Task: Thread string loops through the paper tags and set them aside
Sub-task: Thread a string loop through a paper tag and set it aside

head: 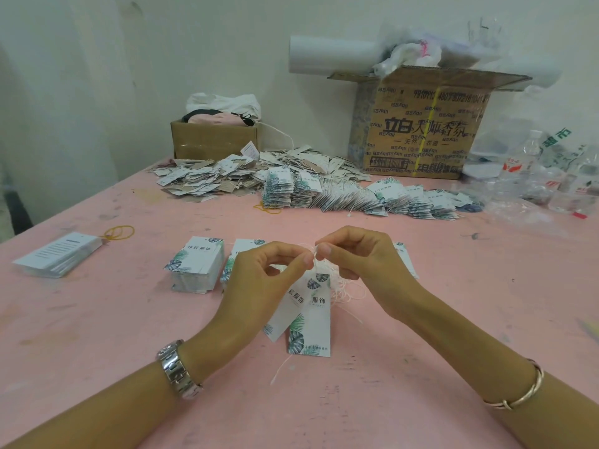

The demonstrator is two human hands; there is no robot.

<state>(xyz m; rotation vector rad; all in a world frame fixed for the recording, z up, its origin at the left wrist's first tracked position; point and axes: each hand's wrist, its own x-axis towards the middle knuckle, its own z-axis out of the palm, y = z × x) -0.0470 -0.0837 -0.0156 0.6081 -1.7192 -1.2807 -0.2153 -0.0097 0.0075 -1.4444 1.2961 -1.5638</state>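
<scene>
Tags (311, 322) vert., hole ends up, on string (313, 261)

The left hand (262, 280) and right hand (359, 264) meet above the pink tabletop (129, 335). Each pinches a white string (312, 254) between thumb and forefinger, the fingertips almost touching. Two leaf-printed paper tags (311, 319) hang overlapping from the string, just below the hands. A tangle of loose strings (343, 286) lies under the right hand. A stack of tags (196, 264) stands just left of the left hand, and a second stack (243, 247) is partly hidden behind that hand. Well beyond both hands lie a row of strung tags (356, 196) and a loose heap (210, 176). A metal watch (178, 367) circles the left wrist, and a bangle (518, 387) the right.
</scene>
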